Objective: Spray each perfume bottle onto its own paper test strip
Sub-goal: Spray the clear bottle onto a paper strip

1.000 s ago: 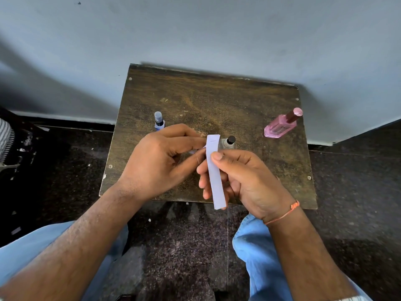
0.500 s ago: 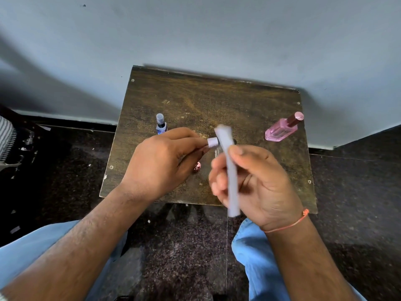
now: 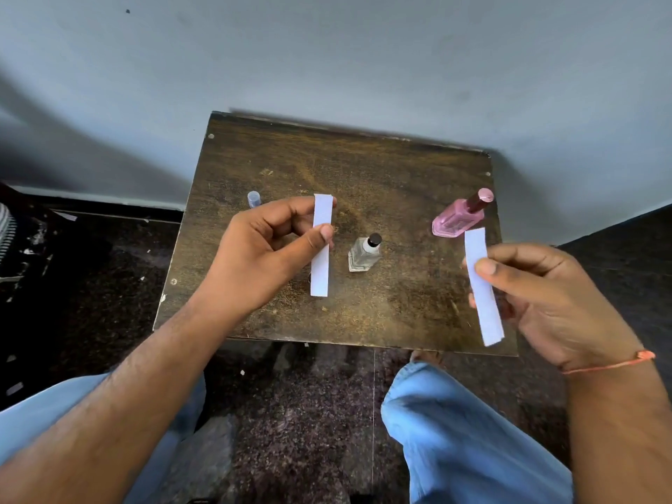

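A grey wall point(image 3: 327, 60) backs a small dark wooden table point(image 3: 381, 169) standing on a speckled dark floor point(image 3: 309, 412). The person's knees, in light blue trousers point(image 3: 465, 438), sit just below the table's near edge.

Left hand point(image 3: 262, 256): raised over the left part of the table, thumb and forefingers pinching a white paper test strip point(image 3: 321, 245) near its upper half; the strip hangs roughly upright. Right hand point(image 3: 552, 296): raised at the table's right edge, thumb pressing a second white paper strip point(image 3: 483, 285) against the fingers; this strip tilts slightly, its lower end toward the right. An orange thread bracelet point(image 3: 611, 363) circles the right wrist.

On the table: a pink perfume bottle point(image 3: 456, 216) with a dark pink cap stands near the right edge, just above the right-hand strip. A clear glass bottle point(image 3: 362, 254) with a black cap stands between the two strips, touching neither. A small vial with a bluish clear cap point(image 3: 253, 199) shows partly behind the left hand.
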Motion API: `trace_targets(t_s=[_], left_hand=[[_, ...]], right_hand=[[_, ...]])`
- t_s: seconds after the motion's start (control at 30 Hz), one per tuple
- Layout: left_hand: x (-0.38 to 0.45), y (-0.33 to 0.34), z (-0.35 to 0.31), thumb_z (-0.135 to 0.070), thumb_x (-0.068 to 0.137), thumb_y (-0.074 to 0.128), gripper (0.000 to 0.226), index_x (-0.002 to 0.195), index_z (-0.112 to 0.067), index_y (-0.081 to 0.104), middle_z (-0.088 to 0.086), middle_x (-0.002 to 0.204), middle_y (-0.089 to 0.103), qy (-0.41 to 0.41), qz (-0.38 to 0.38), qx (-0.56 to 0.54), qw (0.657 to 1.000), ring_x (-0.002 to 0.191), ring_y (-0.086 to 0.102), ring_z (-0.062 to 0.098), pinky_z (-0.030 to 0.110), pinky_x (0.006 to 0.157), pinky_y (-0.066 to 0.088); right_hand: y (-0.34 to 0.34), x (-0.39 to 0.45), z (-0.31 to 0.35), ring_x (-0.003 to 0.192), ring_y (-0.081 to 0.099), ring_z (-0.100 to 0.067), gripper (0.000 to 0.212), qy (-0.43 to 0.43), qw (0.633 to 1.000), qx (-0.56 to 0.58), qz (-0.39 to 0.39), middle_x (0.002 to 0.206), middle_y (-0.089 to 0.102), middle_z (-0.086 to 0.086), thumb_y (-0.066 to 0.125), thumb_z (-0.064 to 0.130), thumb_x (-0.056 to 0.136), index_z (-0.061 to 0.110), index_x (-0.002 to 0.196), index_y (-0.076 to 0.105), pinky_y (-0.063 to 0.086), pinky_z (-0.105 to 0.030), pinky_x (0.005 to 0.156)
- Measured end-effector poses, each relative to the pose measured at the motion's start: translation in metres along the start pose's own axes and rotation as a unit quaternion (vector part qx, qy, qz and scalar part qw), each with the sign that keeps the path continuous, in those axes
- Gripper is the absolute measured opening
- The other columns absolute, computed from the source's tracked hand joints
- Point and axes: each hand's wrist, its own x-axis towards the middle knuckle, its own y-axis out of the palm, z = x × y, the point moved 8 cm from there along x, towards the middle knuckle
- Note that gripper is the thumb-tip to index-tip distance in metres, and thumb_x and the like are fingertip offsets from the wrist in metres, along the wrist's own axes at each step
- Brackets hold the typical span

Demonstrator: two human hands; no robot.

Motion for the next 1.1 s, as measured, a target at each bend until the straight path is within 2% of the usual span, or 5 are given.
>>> trace_targets(t_s=[0.3,0.6,0.8,0.93,1.1], left_hand=[[-0.003,-0.001,-0.001,-0.018,0.103,0.076,0.035,0.135,-0.034,0.077,0.027,0.096,0.067,-0.005,0.026,0.004,1.000,0.070,0.054,0.060,0.048,0.070,0.041],[-0.007,-0.004,-0.011,-0.006,0.104,0.069,0.033,0.130,-0.025,0.076,0.014,0.087,0.076,-0.009,0.042,0.007,0.999,0.067,0.064,0.008,0.008,0.059,0.044],[-0.008,-0.009,-0.012,-0.004,0.105,0.069,0.036,0.131,-0.029,0.076,0.024,0.098,0.076,-0.024,0.053,0.015,0.998,0.070,0.059,0.060,0.032,0.059,0.044],[-0.008,-0.013,-0.009,-0.005,0.106,0.069,0.036,0.131,-0.030,0.076,0.021,0.097,0.076,-0.024,0.051,0.019,0.998,0.062,0.053,0.050,0.032,0.060,0.046],[-0.010,-0.016,0.003,-0.012,0.101,0.074,0.036,0.132,-0.029,0.076,0.022,0.099,0.080,-0.054,0.058,0.006,0.997,0.078,0.062,0.067,0.051,0.078,0.048]], right_hand=[[-0.075,0.018,-0.057,0.049,0.070,-0.004,0.009,0.138,0.944,-0.247,-0.172,0.073,0.083,0.005,0.091,0.020,0.091,0.018,0.094,0.083,0.052,-0.021,0.041],[-0.074,0.022,-0.041,0.058,0.076,-0.008,0.015,0.110,0.903,-0.348,-0.228,0.085,0.079,0.009,0.091,0.037,0.089,0.033,0.093,0.077,0.056,-0.024,0.046],[-0.059,0.016,-0.016,0.085,0.063,-0.018,0.042,0.068,0.832,-0.485,-0.261,0.089,0.065,0.014,0.077,0.067,0.086,0.031,0.098,0.060,0.048,-0.039,0.076],[-0.014,0.018,0.004,0.065,0.058,-0.005,0.035,-0.119,0.886,-0.402,-0.196,0.069,0.065,0.014,0.072,0.061,0.086,0.027,0.082,0.067,0.045,-0.030,0.062],[0.049,0.024,-0.005,0.071,0.068,-0.016,0.021,-0.190,0.916,-0.349,-0.042,0.094,0.076,0.012,0.088,0.042,0.087,0.040,0.103,0.075,0.057,-0.025,0.066]])
